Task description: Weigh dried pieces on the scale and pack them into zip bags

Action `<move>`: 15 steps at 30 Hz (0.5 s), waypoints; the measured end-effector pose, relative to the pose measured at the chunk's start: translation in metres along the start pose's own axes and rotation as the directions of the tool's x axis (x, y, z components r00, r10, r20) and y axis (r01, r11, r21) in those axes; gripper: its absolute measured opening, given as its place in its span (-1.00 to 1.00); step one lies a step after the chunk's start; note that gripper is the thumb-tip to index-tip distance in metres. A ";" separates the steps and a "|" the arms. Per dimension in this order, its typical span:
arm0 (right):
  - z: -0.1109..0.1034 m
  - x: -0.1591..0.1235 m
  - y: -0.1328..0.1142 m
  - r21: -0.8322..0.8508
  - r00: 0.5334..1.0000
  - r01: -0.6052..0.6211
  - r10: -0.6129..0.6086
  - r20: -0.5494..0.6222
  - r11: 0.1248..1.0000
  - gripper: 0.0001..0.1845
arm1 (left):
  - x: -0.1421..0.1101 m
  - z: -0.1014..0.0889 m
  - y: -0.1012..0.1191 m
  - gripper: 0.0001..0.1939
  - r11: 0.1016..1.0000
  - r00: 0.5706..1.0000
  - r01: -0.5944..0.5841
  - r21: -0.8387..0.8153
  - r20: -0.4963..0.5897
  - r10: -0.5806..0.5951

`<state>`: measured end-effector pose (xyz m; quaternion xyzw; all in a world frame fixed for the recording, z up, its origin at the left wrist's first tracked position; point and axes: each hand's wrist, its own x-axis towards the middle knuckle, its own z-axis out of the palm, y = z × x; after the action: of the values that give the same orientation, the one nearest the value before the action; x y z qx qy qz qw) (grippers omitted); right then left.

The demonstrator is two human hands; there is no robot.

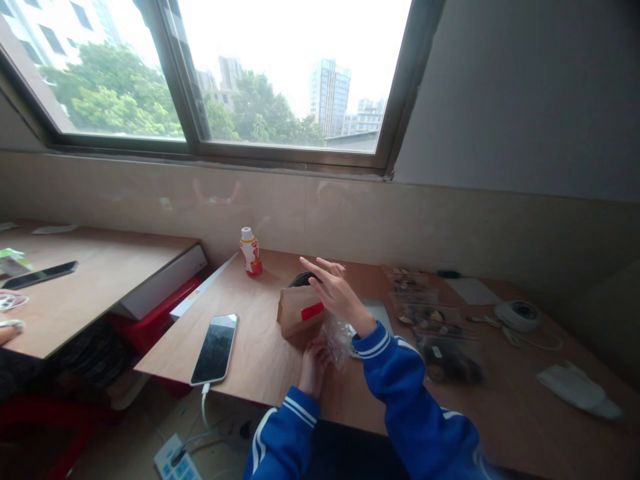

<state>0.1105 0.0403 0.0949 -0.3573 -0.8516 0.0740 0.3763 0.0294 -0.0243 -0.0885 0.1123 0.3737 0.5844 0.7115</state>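
My right hand (340, 292) is raised over a small brown paper bag or box (293, 313), its fingers stretched out and apart with nothing in them. On the brown container is a red label (313, 311), and something dark (301, 279) shows at its top. Below, near the table's front edge, my left hand (315, 363) has its fingers curled on a crumpled clear plastic bag (339, 343). What the bag contains cannot be made out. Partly hidden behind my right wrist lies a flat silvery-grey thing (377, 313).
A phone (215, 350) on a charging cable lies at left, with a red-and-white bottle (251, 252) behind. To the right are several zip bags of small parts (445, 353), a round white device (517, 315) with its cord and a white packet (577, 390). Another person's hand (10, 331) shows far left.
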 end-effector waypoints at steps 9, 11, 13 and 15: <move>-0.030 -0.037 0.025 0.353 0.867 -0.202 0.335 -0.370 0.914 -0.62 | -0.012 0.008 0.009 -0.76 1.000 0.999 -0.027 0.000 0.023 0.027; -0.036 -0.071 0.039 0.523 0.736 -0.320 0.555 -0.387 0.790 -0.77 | -0.014 0.011 0.011 -0.76 1.000 0.999 -0.026 -0.010 0.036 0.026; -0.034 -0.107 0.049 0.605 0.640 -0.408 0.687 -0.344 0.683 -0.89 | -0.015 0.015 0.012 -0.75 0.999 0.998 -0.027 -0.033 0.055 0.028; -0.025 -0.137 0.053 0.672 0.593 -0.464 0.766 -0.248 0.577 -0.89 | -0.016 0.021 0.011 -0.74 0.998 0.997 -0.031 -0.055 0.072 0.035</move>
<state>0.2200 -0.0155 0.0115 -0.5254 -0.4699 0.3441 0.6203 0.0343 -0.0297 -0.0613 0.1203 0.3296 0.6017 0.7175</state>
